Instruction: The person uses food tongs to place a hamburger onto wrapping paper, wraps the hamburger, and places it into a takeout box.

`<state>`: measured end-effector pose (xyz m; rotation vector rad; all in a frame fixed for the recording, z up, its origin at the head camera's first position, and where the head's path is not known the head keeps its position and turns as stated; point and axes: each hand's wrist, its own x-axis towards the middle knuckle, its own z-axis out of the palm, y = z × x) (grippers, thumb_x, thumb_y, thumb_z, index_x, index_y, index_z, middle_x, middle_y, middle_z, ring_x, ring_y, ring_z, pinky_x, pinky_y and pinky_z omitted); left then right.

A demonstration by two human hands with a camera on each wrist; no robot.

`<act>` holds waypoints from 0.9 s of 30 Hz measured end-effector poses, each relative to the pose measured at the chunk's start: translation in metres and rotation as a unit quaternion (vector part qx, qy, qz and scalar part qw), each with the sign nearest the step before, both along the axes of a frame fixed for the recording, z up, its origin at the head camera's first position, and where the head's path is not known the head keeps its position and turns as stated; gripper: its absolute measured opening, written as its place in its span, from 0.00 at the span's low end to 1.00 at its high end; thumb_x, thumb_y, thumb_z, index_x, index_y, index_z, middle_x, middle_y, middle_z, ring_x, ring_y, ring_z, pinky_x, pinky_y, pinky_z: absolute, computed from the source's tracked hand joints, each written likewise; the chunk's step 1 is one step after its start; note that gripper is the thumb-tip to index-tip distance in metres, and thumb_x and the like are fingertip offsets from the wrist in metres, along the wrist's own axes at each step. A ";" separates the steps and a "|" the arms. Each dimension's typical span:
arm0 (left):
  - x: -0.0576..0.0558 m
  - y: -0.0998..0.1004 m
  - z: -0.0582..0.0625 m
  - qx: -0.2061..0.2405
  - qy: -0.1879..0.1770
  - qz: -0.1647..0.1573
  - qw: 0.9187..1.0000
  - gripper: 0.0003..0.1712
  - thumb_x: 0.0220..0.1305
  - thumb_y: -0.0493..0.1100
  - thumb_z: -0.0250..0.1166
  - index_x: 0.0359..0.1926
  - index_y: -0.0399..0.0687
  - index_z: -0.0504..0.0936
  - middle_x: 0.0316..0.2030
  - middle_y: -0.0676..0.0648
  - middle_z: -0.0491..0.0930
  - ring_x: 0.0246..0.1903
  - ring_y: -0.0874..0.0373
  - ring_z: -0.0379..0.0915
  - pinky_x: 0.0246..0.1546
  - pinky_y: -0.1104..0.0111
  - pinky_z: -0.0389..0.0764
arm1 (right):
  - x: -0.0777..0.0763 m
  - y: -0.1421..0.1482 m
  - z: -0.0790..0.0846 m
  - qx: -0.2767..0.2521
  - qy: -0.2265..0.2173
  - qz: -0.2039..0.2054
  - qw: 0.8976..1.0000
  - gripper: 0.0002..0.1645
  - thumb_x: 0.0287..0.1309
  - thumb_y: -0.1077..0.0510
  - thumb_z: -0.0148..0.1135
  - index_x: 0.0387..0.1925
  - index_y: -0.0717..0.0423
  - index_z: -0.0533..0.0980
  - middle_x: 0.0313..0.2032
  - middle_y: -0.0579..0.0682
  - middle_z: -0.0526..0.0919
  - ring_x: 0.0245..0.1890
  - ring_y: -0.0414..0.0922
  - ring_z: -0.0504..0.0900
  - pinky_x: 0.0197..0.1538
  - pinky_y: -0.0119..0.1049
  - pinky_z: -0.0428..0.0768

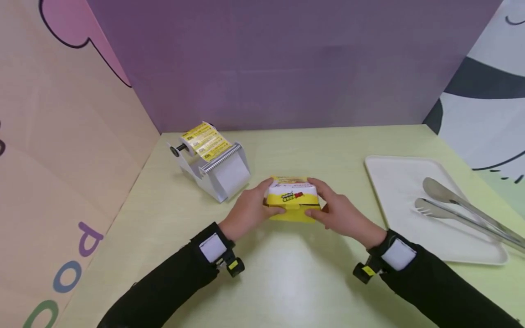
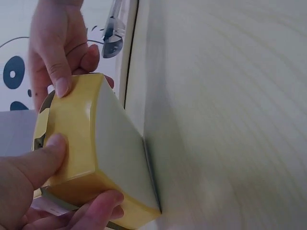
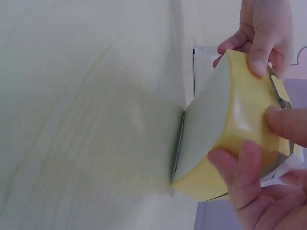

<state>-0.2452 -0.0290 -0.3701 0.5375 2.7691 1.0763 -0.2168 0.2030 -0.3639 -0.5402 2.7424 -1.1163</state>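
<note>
Both hands hold a small yellow-and-white cardboard food box (image 1: pixel 292 191) with a printed lid and a front tab tucked at the seam. My left hand (image 1: pixel 256 202) grips its left side, thumb on the yellow front (image 2: pixel 79 134). On the right side, my right hand (image 1: pixel 338 209) grips it the same way, thumb near the lower front corner. In both wrist views the box is tilted, its pale underside (image 3: pixel 208 110) showing and its far bottom edge close to the table. Other fingers curl round the sides and below.
A metal label dispenser (image 1: pixel 229 175) with a roll of yellow printed labels (image 1: pixel 207 141) stands behind and left of the box. At the right lies a white tray (image 1: pixel 393 200) bearing metal tongs (image 1: pixel 463 216). A purple wall (image 1: pixel 283 68) rises at the table's back edge.
</note>
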 end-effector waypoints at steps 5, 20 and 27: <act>-0.001 -0.008 0.008 0.003 -0.054 -0.004 0.999 0.51 0.55 0.56 0.72 0.74 0.48 0.58 0.42 0.46 0.80 0.34 0.58 0.76 0.30 0.70 0.78 | -0.001 0.006 0.000 -0.040 -0.015 0.000 0.999 0.51 0.61 0.57 0.66 0.76 0.56 0.46 0.66 0.74 0.61 0.24 0.47 0.82 0.31 0.37 0.82; -0.004 -0.018 0.023 0.000 -0.114 -0.027 0.993 0.51 0.60 0.59 0.68 0.75 0.44 0.54 0.32 0.49 0.81 0.27 0.58 0.78 0.28 0.69 0.77 | -0.002 0.014 -0.003 -0.230 -0.138 0.046 0.962 0.33 0.73 0.57 0.48 0.72 0.63 0.52 0.61 0.66 0.67 0.40 0.56 0.79 0.48 0.43 0.82; -0.003 -0.018 0.024 -0.006 -0.112 -0.036 0.993 0.49 0.60 0.58 0.68 0.74 0.44 0.57 0.34 0.50 0.81 0.28 0.57 0.77 0.28 0.69 0.76 | -0.004 0.015 -0.002 -0.222 -0.142 0.032 0.964 0.34 0.72 0.58 0.51 0.71 0.63 0.50 0.43 0.63 0.79 0.35 0.51 0.82 0.46 0.42 0.82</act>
